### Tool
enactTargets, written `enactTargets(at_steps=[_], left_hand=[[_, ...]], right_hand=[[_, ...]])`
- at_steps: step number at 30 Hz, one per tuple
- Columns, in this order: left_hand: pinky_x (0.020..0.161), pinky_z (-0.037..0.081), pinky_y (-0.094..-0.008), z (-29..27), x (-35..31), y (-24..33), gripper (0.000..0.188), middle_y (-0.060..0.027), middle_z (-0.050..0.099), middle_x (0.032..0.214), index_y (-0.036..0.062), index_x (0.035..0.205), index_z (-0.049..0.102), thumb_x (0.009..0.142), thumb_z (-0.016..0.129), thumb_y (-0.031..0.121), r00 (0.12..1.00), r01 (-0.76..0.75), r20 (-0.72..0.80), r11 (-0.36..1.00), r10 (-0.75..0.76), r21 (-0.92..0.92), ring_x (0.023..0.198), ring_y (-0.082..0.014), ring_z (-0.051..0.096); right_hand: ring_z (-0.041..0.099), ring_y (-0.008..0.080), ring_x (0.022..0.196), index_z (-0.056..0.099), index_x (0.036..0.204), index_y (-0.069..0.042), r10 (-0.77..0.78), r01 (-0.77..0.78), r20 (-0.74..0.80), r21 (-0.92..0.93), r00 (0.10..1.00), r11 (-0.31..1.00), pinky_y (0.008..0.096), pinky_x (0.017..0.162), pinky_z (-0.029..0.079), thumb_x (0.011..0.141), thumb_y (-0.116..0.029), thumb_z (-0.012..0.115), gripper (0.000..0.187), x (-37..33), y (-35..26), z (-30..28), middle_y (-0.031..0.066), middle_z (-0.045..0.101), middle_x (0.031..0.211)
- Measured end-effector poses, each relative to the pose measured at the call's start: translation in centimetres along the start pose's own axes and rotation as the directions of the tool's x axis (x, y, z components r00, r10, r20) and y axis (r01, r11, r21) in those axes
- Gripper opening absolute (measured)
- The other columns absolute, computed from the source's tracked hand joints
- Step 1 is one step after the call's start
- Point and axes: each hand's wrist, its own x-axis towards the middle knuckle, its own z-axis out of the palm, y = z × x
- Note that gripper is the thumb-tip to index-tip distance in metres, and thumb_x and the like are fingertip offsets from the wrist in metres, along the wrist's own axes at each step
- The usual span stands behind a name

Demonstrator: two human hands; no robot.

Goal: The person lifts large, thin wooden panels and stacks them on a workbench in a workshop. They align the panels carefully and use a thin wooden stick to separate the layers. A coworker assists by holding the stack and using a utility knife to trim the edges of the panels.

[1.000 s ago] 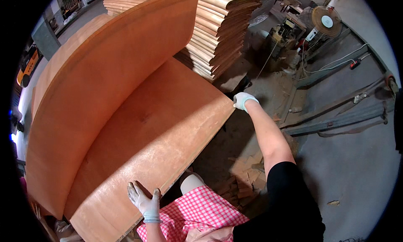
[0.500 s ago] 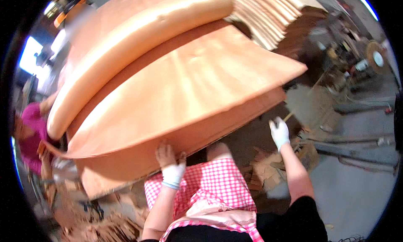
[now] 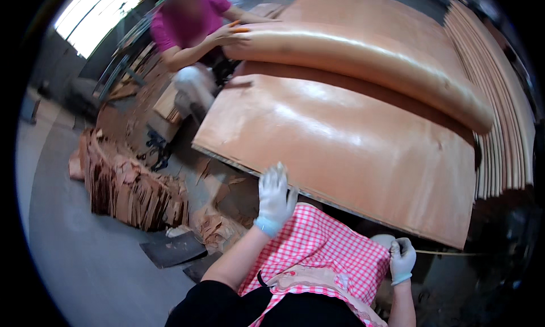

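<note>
My left hand (image 3: 275, 197), in a white glove, rests with its fingers stretched out over the near edge of a broad stack of thin wood veneer sheets (image 3: 335, 140). Nothing shows in its grasp. On the right, just off the stack's near edge, my gloved right hand (image 3: 402, 260) is closed on one end of a thin pale strip (image 3: 448, 252), which runs out to the right. The strip looks like wood, but it is too thin to tell. Across the far part of the stack lies a sheet curled into a long roll (image 3: 363, 60).
A co-worker in a magenta top (image 3: 170, 32) crouches at the far left, hands at the roll's end, near an orange tool (image 3: 238, 28). More stacked sheets (image 3: 494, 111) stand at the right. Veneer scraps (image 3: 136, 185) lie heaped on the floor at left.
My view has swung left. The lifted, billowing top sheet now lies flat on the stack. My right hand has come in nearer my apron, still on the strip.
</note>
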Motion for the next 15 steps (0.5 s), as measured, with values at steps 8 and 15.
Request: enactTargets(at_steps=[8,15], left_hand=[[0.116,0.008,-0.0508,6.9,5.3,-12.9,0.073,-0.0271,0.024,0.151,-0.0055,0.142,0.032,0.093,0.041,0.048,0.846,0.462,0.133,0.834,-0.517,0.303,0.142,-0.0386,0.019],[0.116,0.012,-0.0501,5.1,7.2,-22.5,0.072,-0.0245,0.026,0.151,-0.0032,0.142,0.034,0.093,0.040,0.049,0.872,0.477,-0.111,0.779,-0.476,0.406,0.141,-0.0358,0.024]], right_hand=[[0.048,0.0084,0.053,0.052,0.083,-0.005,0.031,-0.030,0.002,0.152,1.000,0.988,0.0225,0.050,0.041,0.095,-0.017,0.058,0.018,3.5,-1.9,2.8,0.0014,0.052,0.065],[0.048,0.0085,0.053,0.051,0.083,-0.005,0.119,-0.113,-0.042,0.130,0.992,0.985,0.0232,0.049,0.041,0.094,-0.015,0.058,0.017,3.6,-1.9,3.4,0.0017,0.052,0.064]])
